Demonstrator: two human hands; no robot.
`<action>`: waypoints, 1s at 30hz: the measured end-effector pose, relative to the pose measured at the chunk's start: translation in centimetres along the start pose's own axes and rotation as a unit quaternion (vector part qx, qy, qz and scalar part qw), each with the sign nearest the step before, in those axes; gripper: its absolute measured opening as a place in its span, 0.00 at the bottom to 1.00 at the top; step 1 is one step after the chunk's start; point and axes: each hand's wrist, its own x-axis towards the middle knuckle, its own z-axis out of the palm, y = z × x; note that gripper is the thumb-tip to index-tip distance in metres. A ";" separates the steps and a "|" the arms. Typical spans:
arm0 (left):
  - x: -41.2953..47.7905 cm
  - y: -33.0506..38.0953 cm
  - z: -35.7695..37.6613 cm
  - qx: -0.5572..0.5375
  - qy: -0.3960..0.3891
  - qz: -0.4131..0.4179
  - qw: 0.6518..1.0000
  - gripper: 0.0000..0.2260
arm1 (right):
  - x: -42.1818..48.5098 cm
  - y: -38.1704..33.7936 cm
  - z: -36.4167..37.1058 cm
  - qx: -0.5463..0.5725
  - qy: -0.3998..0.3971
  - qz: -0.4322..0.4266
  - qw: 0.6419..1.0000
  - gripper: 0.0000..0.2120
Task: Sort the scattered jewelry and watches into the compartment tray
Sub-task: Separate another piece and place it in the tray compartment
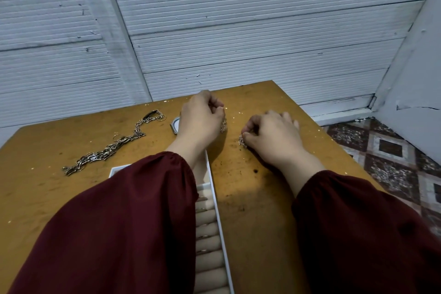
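Fingers curled, my left hand and right hand each pinch a trinket. Tray runs lengthwise away from me.

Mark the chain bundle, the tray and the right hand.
chain bundle (107, 150), head view, middle of the strands
tray (217, 207), head view, its white right rim
right hand (274, 136), head view, back of the hand

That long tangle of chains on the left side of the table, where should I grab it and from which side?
Probably pinch the tangle of chains at its thick middle, coming straight down from above: it lies flat and diagonal on the table, strands bunch there, while the far end thins into loose rings.
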 end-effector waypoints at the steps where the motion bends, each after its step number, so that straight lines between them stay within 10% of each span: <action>1: 0.0 0.0 0.0 -0.003 -0.002 -0.001 1.000 0.04 | 0.0 0.0 0.1 0.006 -0.002 0.002 1.000 0.04; 15: -0.4 -0.5 -0.4 -0.044 -0.021 -0.016 0.999 0.08 | 0.6 0.7 -0.6 0.367 0.064 0.074 0.925 0.03; 30: -3.3 0.5 -3.4 -0.148 -0.019 -0.045 0.988 0.04 | -2.2 0.1 -2.2 0.441 0.044 0.055 0.895 0.03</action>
